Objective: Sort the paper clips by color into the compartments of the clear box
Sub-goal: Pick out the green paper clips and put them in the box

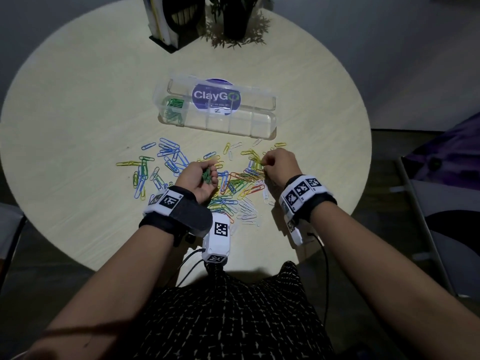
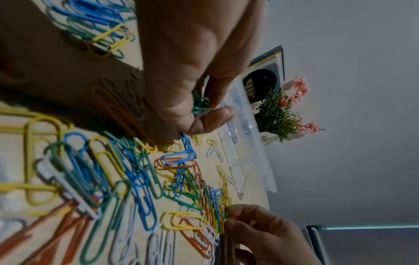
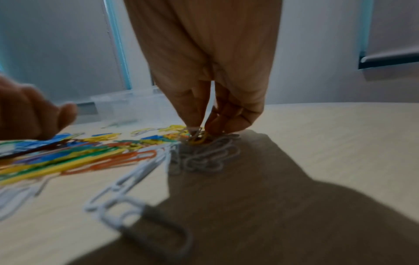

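Note:
Loose paper clips (image 1: 233, 181) in blue, yellow, green, orange and white lie scattered on the round table, in front of the clear box (image 1: 262, 126). The box lid is open, and green clips (image 1: 173, 109) fill its leftmost compartment. My left hand (image 1: 207, 170) is cupped palm up over the pile and holds a bunch of green clips (image 2: 200, 106). My right hand (image 1: 265, 162) reaches down at the pile's right side. Its thumb and fingertips (image 3: 192, 123) pinch a clip among yellow and white ones; I cannot tell its colour.
A black file holder (image 1: 171, 24) and a potted plant (image 1: 236, 19) stand at the table's far edge. White clips (image 1: 248, 211) lie nearest the front edge. A chair (image 1: 441, 216) stands to the right of the table.

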`<state>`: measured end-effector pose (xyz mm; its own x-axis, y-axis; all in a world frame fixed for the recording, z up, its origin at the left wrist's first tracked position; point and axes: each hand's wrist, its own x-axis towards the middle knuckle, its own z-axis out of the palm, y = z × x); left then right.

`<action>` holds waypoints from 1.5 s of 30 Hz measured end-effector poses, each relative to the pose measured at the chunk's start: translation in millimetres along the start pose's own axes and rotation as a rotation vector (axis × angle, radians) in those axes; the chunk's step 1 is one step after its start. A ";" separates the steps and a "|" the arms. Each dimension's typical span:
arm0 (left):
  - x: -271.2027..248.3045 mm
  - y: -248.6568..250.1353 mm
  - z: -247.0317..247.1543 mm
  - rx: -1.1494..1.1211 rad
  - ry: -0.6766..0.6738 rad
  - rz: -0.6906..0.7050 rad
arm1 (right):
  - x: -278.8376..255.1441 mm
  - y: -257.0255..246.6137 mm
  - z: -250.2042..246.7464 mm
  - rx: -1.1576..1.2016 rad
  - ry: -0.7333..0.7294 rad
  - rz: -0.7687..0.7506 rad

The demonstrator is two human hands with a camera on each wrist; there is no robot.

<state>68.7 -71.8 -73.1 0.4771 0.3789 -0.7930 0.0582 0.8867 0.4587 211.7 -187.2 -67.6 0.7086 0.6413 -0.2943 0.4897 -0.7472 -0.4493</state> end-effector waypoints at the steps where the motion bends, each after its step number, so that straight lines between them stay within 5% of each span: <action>1: 0.2 -0.1 -0.4 -0.007 0.010 0.003 | -0.4 0.0 1.2 -0.010 -0.017 -0.025; 8: 5.7 -4.9 0.1 -0.067 0.044 0.009 | 6.6 12.8 -9.5 0.075 0.078 0.115; 22: 1.6 -6.0 8.2 -0.055 0.043 0.027 | 5.0 -11.9 6.0 -0.086 -0.037 0.087; 27: 1.8 -4.0 1.7 -0.063 0.056 0.037 | 2.1 -15.9 0.6 0.065 0.041 0.074; 33: 1.1 -3.3 1.3 -0.051 0.050 0.036 | -5.8 -25.6 10.7 0.063 -0.067 -0.049; 45: 1.8 -1.3 -5.0 -0.066 0.041 0.033 | 9.6 -25.5 14.5 -0.036 -0.016 0.055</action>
<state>65.1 -70.9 -77.2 0.4411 0.4173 -0.7945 -0.0152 0.8886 0.4583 198.7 -159.5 -71.2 0.7271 0.6016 -0.3308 0.4683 -0.7870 -0.4017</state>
